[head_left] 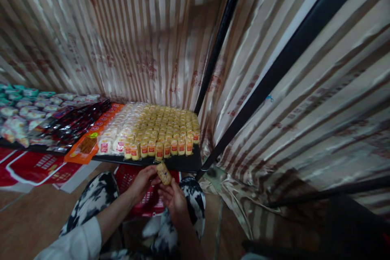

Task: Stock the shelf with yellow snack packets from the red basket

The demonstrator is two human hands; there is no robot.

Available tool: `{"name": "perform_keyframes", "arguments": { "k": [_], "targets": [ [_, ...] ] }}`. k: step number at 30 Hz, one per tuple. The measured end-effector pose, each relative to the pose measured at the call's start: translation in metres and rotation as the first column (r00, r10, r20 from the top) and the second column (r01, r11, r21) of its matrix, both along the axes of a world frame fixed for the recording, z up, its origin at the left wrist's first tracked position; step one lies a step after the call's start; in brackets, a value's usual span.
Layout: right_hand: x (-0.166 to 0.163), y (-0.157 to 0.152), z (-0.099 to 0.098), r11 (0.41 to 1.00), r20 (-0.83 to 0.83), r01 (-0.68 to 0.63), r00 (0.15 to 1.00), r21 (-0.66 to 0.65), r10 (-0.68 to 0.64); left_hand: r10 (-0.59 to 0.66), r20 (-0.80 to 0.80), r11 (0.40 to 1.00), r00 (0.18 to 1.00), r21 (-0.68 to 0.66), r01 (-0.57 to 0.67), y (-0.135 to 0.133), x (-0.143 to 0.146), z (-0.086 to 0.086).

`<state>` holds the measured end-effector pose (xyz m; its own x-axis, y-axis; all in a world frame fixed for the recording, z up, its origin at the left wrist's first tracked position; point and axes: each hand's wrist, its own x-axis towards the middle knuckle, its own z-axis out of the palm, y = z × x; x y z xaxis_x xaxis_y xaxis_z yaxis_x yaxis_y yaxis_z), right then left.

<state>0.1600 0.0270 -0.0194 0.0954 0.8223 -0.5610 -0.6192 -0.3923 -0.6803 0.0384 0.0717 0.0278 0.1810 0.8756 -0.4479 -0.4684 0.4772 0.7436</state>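
Observation:
A small yellowish snack (pixel 163 173) in clear wrapping is held just in front of the shelf edge, tilted. The fingers of my left hand (pixel 144 183) grip its upper left side, while my right hand (pixel 174 201) has its thumb and fingers on the lower right end. Just beyond, many similar yellow wrapped snacks (pixel 166 130) stand in tight rows on the black shelf (pixel 183 163), with red labels facing me. White wrapped snacks (pixel 111 138) line up beside them on the left.
Further left lie an orange packet (pixel 88 142), dark shiny packets (pixel 74 124) and white-and-green packets (pixel 29 103). Red bags (pixel 39 166) are below the shelf. A black frame bar (pixel 258 85) slants up on the right, before a striped curtain (pixel 304 122).

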Motion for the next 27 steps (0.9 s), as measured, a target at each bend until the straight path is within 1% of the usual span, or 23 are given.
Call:
{"name": "perform_keyframes", "arguments": {
  "k": [2, 4, 5, 8, 10, 13, 17, 20, 22, 24, 27],
  "targets": [
    [0.004, -0.001, 0.009, 0.998, -0.027, 0.056, 0.998, 0.038, -0.055, 0.007, 0.06, 0.999, 0.998, -0.048, -0.004, 0.001, 0.001, 0.001],
    [0.008, 0.0, 0.015, 0.986, 0.015, 0.11, 0.993, 0.122, -0.113, 0.031, 0.129, 0.993, 0.991, -0.114, -0.016, 0.001, 0.002, 0.001],
    [0.009, 0.0, 0.017, 0.979, 0.055, 0.114, 0.991, 0.171, -0.125, 0.045, 0.158, 0.99, 0.986, -0.143, -0.023, 0.0, 0.002, 0.0],
    [0.012, 0.001, 0.021, 0.948, 0.205, 0.036, 0.973, 0.316, -0.105, 0.07, 0.216, 0.983, 0.974, -0.183, -0.03, 0.001, 0.004, -0.001],
    [0.012, 0.001, 0.02, 0.919, 0.31, -0.026, 0.945, 0.393, -0.107, 0.083, 0.232, 0.979, 0.969, -0.203, -0.036, 0.001, 0.005, -0.001],
    [0.013, -0.001, 0.019, 0.877, 0.431, -0.064, 0.887, 0.477, -0.169, 0.079, 0.248, 0.977, 0.965, -0.211, -0.025, 0.003, 0.007, 0.001],
    [0.016, -0.004, 0.019, 0.832, 0.531, -0.103, 0.81, 0.546, -0.249, 0.067, 0.258, 0.983, 0.964, -0.181, -0.02, 0.007, 0.01, 0.004],
    [0.02, -0.005, 0.02, 0.807, 0.616, -0.129, 0.718, 0.577, -0.325, 0.08, 0.238, 0.983, 0.968, -0.181, -0.037, 0.01, 0.012, 0.01],
    [0.023, -0.006, 0.022, 0.799, 0.652, -0.143, 0.669, 0.585, -0.358, 0.061, 0.244, 0.986, 0.968, -0.167, -0.02, 0.012, 0.014, 0.015],
    [0.027, -0.007, 0.023, 0.795, 0.665, -0.153, 0.652, 0.587, -0.365, 0.026, 0.238, 0.991, 0.971, -0.136, 0.007, 0.014, 0.015, 0.021],
    [0.031, -0.006, 0.025, 0.799, 0.658, -0.154, 0.668, 0.581, -0.349, -0.059, 0.151, 0.995, 0.987, -0.074, 0.071, 0.015, 0.018, 0.027]
  ]
}}
